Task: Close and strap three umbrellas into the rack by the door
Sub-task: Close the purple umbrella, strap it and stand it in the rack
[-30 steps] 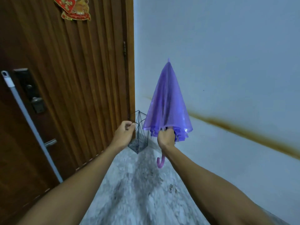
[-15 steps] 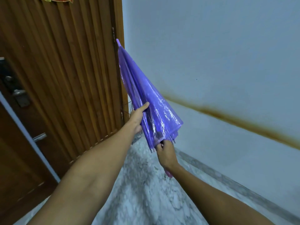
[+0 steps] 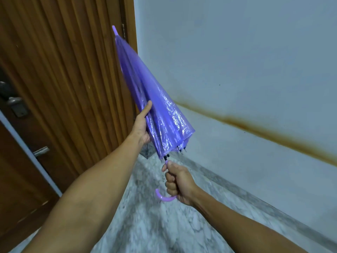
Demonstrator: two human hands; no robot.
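Observation:
A folded purple plastic umbrella (image 3: 156,106) is held up in the air, its tip leaning up and left toward the door. My right hand (image 3: 177,181) grips its hooked purple handle (image 3: 164,197) below the canopy. My left hand (image 3: 141,125) holds the canopy's left side, thumb lying along the plastic, fingers hidden behind it. A small part of the wire rack (image 3: 147,151) shows on the floor in the corner, mostly hidden by my left hand and the umbrella. The strap is not visible.
A ribbed wooden door (image 3: 69,73) fills the left, with a lock handle (image 3: 15,105) and a pale pole (image 3: 29,154) leaning against it. A pale wall (image 3: 246,61) with a brown stain line stands on the right. Marble floor (image 3: 164,225) lies below.
The umbrella tilted from upright to leaning left, and its canopy collapsed narrower. My left hand went from the rack to the canopy. My right hand slid down to the handle.

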